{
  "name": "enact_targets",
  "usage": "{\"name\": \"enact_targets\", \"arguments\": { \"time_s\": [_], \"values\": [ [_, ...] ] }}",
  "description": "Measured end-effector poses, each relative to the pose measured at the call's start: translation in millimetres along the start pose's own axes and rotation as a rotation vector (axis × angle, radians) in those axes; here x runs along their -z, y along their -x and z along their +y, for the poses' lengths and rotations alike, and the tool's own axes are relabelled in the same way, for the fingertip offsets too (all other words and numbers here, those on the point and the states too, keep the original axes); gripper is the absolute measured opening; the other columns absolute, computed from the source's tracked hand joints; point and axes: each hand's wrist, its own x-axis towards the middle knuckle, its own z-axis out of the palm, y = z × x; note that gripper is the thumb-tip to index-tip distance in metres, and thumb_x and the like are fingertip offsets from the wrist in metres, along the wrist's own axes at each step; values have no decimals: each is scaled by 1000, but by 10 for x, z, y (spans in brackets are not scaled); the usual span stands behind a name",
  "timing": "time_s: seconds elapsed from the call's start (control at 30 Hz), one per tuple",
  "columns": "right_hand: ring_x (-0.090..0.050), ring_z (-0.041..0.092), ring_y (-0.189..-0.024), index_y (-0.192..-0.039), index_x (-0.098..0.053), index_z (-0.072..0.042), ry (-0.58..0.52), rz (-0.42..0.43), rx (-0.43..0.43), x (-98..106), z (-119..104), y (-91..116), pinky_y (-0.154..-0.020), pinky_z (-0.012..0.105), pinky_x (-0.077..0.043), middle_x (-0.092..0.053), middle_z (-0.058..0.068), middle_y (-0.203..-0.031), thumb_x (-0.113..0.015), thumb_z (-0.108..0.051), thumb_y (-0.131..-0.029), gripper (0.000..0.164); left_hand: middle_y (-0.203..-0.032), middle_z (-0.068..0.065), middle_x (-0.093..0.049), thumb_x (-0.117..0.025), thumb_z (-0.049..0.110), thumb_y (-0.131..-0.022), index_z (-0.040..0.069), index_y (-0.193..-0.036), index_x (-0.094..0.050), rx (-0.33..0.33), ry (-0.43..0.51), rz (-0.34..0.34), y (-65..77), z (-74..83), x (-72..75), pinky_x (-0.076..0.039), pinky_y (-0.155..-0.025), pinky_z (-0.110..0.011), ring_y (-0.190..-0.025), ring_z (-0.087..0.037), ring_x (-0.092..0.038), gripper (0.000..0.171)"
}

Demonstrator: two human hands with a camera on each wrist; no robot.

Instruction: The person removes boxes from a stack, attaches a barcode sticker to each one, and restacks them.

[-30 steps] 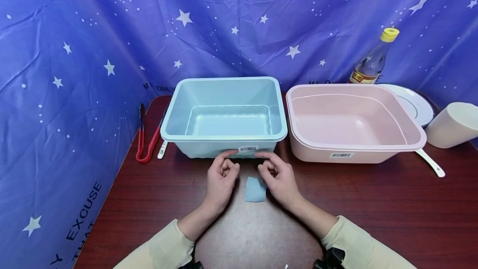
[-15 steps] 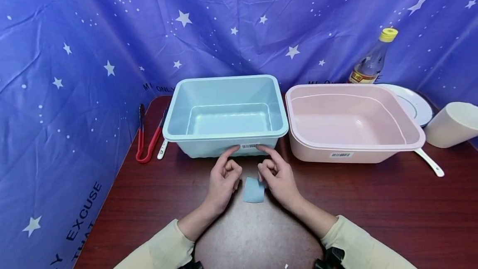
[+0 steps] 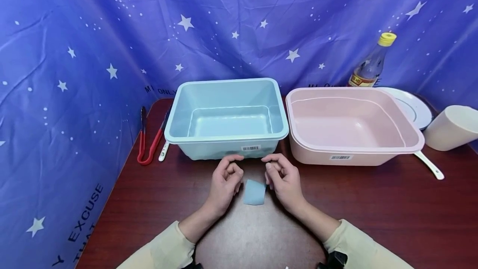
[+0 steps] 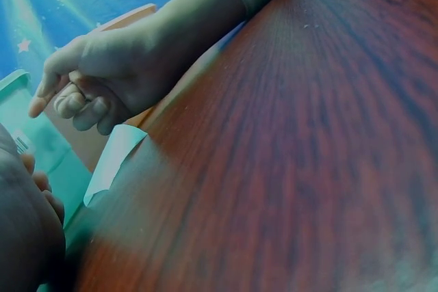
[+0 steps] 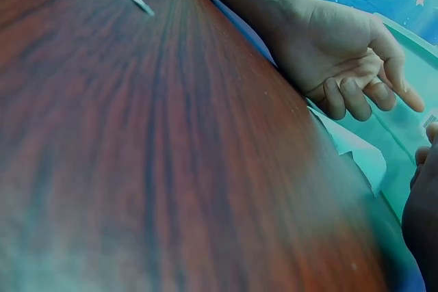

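Note:
My left hand [image 3: 225, 182] and right hand [image 3: 284, 179] lie low over the table before the light-blue plastic basin [image 3: 228, 148]. Both index fingers reach forward, slightly bent, just below its barcode label [image 3: 251, 148]; whether they touch the basin I cannot tell. The other fingers curl loosely around nothing. Between the hands lies a small light-blue square sheet [image 3: 254, 192], near the right fingertips. In the left wrist view the sheet [image 4: 113, 162] has a curled edge, below the right hand [image 4: 102, 80]. The right wrist view shows the left hand [image 5: 342, 52] above the sheet [image 5: 352, 148].
A pink basin [image 3: 354, 159] stands to the right. Behind or beside it are a yellow-capped bottle [image 3: 367, 67], a white plate [image 3: 414, 109], a beige cup [image 3: 452, 130] and a white handle [image 3: 429, 165]. Red tongs [image 3: 151, 148] and another white handle [image 3: 163, 152] lie left.
Both index fingers, earlier at the sides of the barcode label, have drawn back and bent below it. The blue basin has shifted slightly back and to the right.

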Motion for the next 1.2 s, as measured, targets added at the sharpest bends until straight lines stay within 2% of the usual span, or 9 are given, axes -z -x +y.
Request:
{"name": "enact_targets", "arguments": {
  "time_s": [0.13, 0.3, 0.4, 0.5, 0.63, 0.73, 0.87, 1.0, 1.2],
  "values": [
    [-45, 19, -45, -104, -58, 14, 3, 12, 15, 45, -9, 24, -42, 27, -40, -49, 7, -53, -49, 11, -99, 11, -69, -11, -51, -51, -9, -95, -10, -124, -53, -18, -5, -2, 2, -4, -6, -34, -42, -21, -44, -7, -39, 29],
    [-46, 18, -46, -100, -60, 12, 0, 17, 65, 129, -37, 68, -42, 27, -40, -48, 5, -53, -48, 13, -98, 11, -71, -23, -49, -51, -11, -95, -15, -116, -55, -38, -35, 13, -6, 21, -55, -35, -44, -19, -47, -8, -41, 22],
    [-46, 17, -46, -98, -60, 13, 14, 25, 94, 218, -71, 106, -43, 27, -41, -48, 5, -54, -47, 14, -98, 12, -75, -26, -51, -54, -10, -95, -10, -112, -59, -49, -73, 4, -16, 62, -134, -36, -47, -19, -51, -9, -42, 18],
    [-46, 16, -45, -96, -60, 14, 35, 58, 99, 341, -113, 122, -42, 26, -41, -48, 5, -53, -46, 14, -98, 14, -79, -23, -54, -55, -10, -96, -6, -111, -62, -59, -102, -41, -45, 111, -253, -36, -53, -19, -58, -8, -44, 17],
    [-45, 14, -43, -90, -61, 15, 25, 163, 107, 544, -183, 82, -39, 25, -39, -49, 8, -53, -47, 11, -100, 18, -83, -12, -57, -57, -8, -97, -1, -111, -65, -67, -123, -94, -109, 183, -435, -37, -60, -20, -66, -10, -45, 18],
    [-44, 14, -43, -85, -59, 18, -15, 240, 155, 708, -237, 54, -39, 26, -37, -49, 9, -54, -47, 11, -100, 21, -85, -6, -57, -58, -5, -97, 2, -112, -66, -68, -154, -112, -164, 234, -572, -38, -60, -20, -70, -12, -49, 19],
    [-45, 13, -43, -78, -56, 20, -27, 295, 234, 910, -288, 76, -38, 25, -35, -50, 9, -53, -45, 14, -98, 23, -87, -5, -59, -60, -2, -96, 6, -114, -67, -60, -215, -146, -220, 276, -738, -41, -59, -19, -76, -15, -53, 21],
    [-46, 10, -44, -73, -56, 19, 41, 378, 300, 1096, -356, 88, -41, 21, -37, -51, 7, -52, -46, 15, -96, 25, -91, -7, -61, -61, -2, -95, 9, -117, -66, -41, -252, -180, -256, 280, -870, -44, -59, -21, -80, -15, -55, 25],
    [-46, 5, -44, -66, -55, 22, 223, 586, 381, 1406, -480, 40, -44, 16, -34, -51, 2, -49, -49, 12, -93, 29, -99, -7, -63, -61, -1, -94, 9, -125, -63, -41, -310, -211, -305, 298, -1045, -51, -68, -24, -87, -13, -58, 33]
  ]
}}
